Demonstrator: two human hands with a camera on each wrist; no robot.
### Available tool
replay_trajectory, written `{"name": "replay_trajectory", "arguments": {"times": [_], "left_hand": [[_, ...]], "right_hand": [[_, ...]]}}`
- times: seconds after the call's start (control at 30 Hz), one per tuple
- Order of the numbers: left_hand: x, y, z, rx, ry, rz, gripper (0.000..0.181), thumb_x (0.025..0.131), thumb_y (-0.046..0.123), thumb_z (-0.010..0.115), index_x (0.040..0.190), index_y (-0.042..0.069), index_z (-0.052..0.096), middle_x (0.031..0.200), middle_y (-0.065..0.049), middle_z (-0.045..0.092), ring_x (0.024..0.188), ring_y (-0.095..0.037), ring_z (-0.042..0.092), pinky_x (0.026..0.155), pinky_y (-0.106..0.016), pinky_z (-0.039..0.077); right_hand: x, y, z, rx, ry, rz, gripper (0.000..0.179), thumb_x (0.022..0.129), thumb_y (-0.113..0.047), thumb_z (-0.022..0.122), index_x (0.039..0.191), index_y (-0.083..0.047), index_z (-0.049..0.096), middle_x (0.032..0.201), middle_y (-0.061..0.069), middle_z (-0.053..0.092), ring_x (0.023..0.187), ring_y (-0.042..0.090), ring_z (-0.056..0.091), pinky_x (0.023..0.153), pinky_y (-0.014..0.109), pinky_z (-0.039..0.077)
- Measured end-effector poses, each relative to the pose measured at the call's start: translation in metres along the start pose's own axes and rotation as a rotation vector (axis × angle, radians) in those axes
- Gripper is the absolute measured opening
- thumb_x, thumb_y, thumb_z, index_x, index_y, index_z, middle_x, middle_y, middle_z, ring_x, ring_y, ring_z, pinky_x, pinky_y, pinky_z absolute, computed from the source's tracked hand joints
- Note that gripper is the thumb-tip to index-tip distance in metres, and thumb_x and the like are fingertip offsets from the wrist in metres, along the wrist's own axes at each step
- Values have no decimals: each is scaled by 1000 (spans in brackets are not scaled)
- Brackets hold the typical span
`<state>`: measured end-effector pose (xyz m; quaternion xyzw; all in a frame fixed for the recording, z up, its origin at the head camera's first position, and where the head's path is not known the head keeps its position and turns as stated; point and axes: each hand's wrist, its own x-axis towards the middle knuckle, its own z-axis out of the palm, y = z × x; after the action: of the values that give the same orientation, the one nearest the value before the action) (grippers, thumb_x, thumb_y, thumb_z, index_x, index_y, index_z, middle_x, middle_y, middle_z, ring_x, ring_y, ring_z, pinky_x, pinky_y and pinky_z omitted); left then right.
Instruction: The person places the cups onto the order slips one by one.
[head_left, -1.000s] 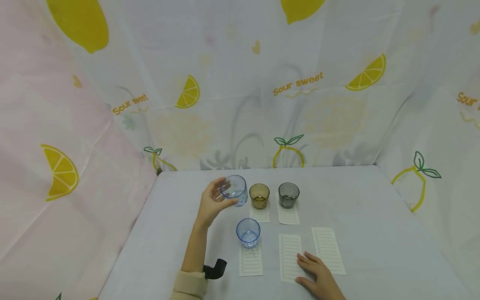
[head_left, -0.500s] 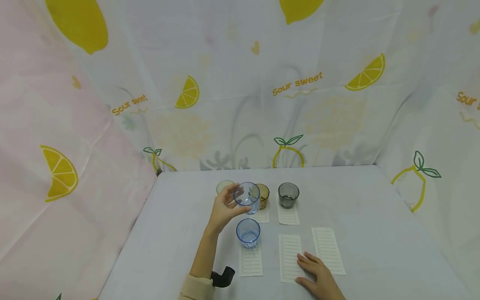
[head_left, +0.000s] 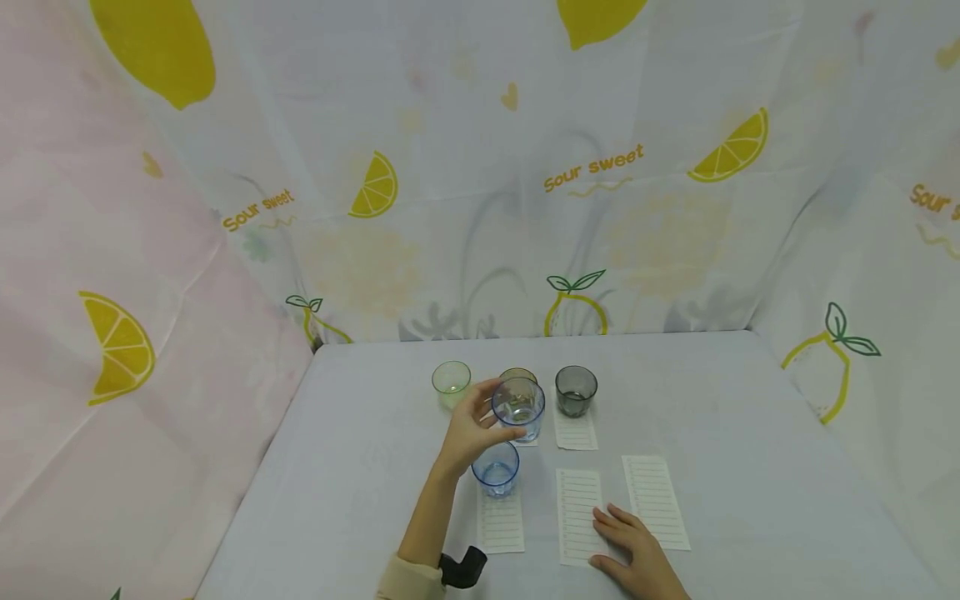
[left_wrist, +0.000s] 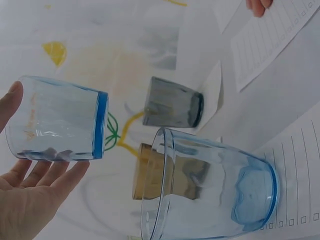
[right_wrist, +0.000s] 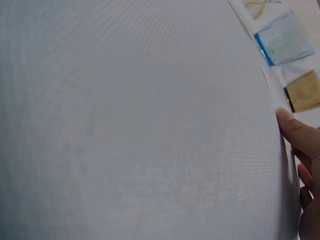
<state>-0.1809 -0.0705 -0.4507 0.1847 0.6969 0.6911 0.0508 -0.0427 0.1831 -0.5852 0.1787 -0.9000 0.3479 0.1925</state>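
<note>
My left hand (head_left: 467, 437) grips a pale blue drinking glass (head_left: 519, 410) between thumb and fingers, mouth up, held above the table. In the left wrist view this glass (left_wrist: 60, 120) shows its darker blue base and fingers spread along its side. Below it, a second blue glass (head_left: 496, 473) stands on a printed paper slip (head_left: 501, 532). The held glass overlaps an amber glass (head_left: 517, 373) behind it and hides most of it. My right hand (head_left: 636, 552) rests with relaxed fingers at the edge of a middle paper slip (head_left: 577, 504).
A grey glass (head_left: 576, 392) stands on its slip (head_left: 576, 435) at the back. To the back left is a pale green glass (head_left: 450, 380). Another printed slip (head_left: 656, 500) lies right of the middle one. A lemon-print cloth (head_left: 465, 250) hangs behind the white table (head_left: 765, 450).
My left hand has carried the held glass rightward and toward me, from beside the amber glass to in front of it. The green glass has come into view behind. My right hand has stayed put.
</note>
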Motion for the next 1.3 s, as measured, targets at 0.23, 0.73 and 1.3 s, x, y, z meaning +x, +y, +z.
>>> {"name": "replay_trajectory", "arguments": {"times": [0.23, 0.73, 1.3], "left_hand": [[-1, -2, 10, 5, -32, -13, 76, 68, 0, 81, 133, -4, 43, 137, -20, 43, 126, -38, 44, 102, -46, 41], [-7, -16, 33, -37, -94, -27, 76, 68, -2, 80, 134, -6, 41, 137, -22, 44, 128, -38, 42, 102, -46, 41], [-15, -28, 54, 29, -58, -54, 85, 70, 2, 80, 139, -9, 32, 143, -26, 36, 133, -43, 33, 102, -53, 38]], "right_hand": [[0, 0, 0, 3, -2, 4, 48, 63, -26, 84, 102, -1, 71, 110, 8, 68, 107, 23, 58, 87, 23, 50], [1, 0, 1, -14, -15, 30, 49, 63, -28, 84, 102, -2, 72, 110, 6, 69, 105, 28, 58, 85, 30, 52], [1, -1, 0, -23, -19, 15, 48, 63, -27, 84, 101, -2, 72, 109, 7, 69, 104, 29, 59, 80, 37, 54]]}}
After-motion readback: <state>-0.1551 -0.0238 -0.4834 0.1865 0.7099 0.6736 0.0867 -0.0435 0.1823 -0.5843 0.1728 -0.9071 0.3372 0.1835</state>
